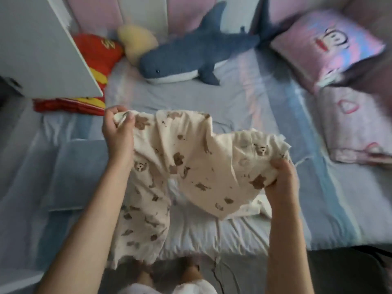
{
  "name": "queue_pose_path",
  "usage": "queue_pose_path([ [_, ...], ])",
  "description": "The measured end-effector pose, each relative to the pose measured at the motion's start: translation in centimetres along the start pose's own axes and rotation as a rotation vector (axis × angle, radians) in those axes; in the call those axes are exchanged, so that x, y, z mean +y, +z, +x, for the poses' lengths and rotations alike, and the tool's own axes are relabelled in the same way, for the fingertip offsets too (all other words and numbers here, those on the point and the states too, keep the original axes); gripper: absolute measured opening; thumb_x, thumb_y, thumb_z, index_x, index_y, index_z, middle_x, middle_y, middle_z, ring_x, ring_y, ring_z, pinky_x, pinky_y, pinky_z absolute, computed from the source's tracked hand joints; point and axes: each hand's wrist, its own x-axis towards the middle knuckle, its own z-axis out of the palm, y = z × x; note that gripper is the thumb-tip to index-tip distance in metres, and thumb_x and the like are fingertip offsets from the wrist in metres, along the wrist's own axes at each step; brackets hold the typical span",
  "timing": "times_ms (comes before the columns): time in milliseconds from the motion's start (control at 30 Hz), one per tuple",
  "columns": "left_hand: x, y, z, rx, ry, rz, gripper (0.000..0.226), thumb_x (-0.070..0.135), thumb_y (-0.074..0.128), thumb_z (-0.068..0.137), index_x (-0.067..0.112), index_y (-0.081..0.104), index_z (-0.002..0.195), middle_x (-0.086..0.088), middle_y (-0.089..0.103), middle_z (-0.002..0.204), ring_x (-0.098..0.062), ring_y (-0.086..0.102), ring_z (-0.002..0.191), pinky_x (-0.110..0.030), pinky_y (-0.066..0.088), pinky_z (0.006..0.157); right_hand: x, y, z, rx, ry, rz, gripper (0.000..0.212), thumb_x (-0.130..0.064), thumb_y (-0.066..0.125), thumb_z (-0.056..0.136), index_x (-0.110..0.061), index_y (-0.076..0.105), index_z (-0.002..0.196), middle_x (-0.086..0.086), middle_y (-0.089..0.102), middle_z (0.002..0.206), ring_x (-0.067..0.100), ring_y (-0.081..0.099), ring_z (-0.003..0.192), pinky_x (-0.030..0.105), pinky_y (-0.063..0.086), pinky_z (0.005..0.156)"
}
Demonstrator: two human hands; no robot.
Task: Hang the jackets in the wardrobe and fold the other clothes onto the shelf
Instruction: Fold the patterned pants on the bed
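A cream garment with brown bear prints point(191, 158) hangs over the bed, held up between both hands. My left hand point(118, 130) pinches one bunched edge of it at the upper left. My right hand point(280, 175) grips a gathered, frilled part at the right. One long part of the cloth trails down past the bed's front edge toward my feet. A folded pale blue piece point(78, 172) lies flat on the bed, left of my left forearm.
An open white wardrobe door point(42, 49) juts in at the upper left. On the bed point(233, 230) lie a blue shark plush point(191, 60), a red and yellow plush point(93, 60) and a pink pillow point(326, 47). A dark cloth point(350, 270) sits at the lower right.
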Motion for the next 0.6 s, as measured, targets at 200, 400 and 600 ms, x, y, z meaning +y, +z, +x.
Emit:
queue_pose_path([
  [200, 16.5, 5.6, 1.2, -0.296, 0.072, 0.477, 0.083, 0.064, 0.058, 0.078, 0.022, 0.028, 0.144, -0.011, 0.025, 0.148, -0.028, 0.027, 0.135, -0.043, 0.030, 0.109, -12.0, 6.0, -4.2, -0.336, -0.373, 0.014, 0.034, -0.007, 0.041, 0.077, -0.023, 0.066, 0.093, 0.004, 0.065, 0.088, 0.020, 0.060, 0.079, 0.032, 0.051, 0.065],
  [400, 20.2, 6.8, -7.1, -0.847, 0.049, 0.036, 0.059, 0.054, 0.074, 0.064, 0.024, 0.056, 0.112, 0.008, 0.068, 0.104, -0.004, 0.065, 0.099, -0.026, 0.051, 0.087, -12.0, 13.1, -10.2, -0.432, -0.844, -0.657, 0.013, -0.031, 0.039, 0.072, -0.032, 0.051, 0.074, -0.032, 0.047, 0.089, -0.002, 0.043, 0.097, 0.070, 0.031, 0.098],
  [600, 17.5, 3.7, -7.3, -0.525, -0.047, 0.164, 0.021, 0.019, 0.064, 0.088, 0.002, 0.066, 0.076, -0.006, 0.053, 0.053, -0.013, 0.047, 0.047, -0.020, 0.039, 0.046, -8.6, 9.7, -10.1, -0.801, -0.677, -0.636, 0.038, -0.020, 0.048, 0.070, -0.014, 0.068, 0.102, -0.014, 0.058, 0.123, 0.002, 0.041, 0.128, 0.024, 0.034, 0.107],
])
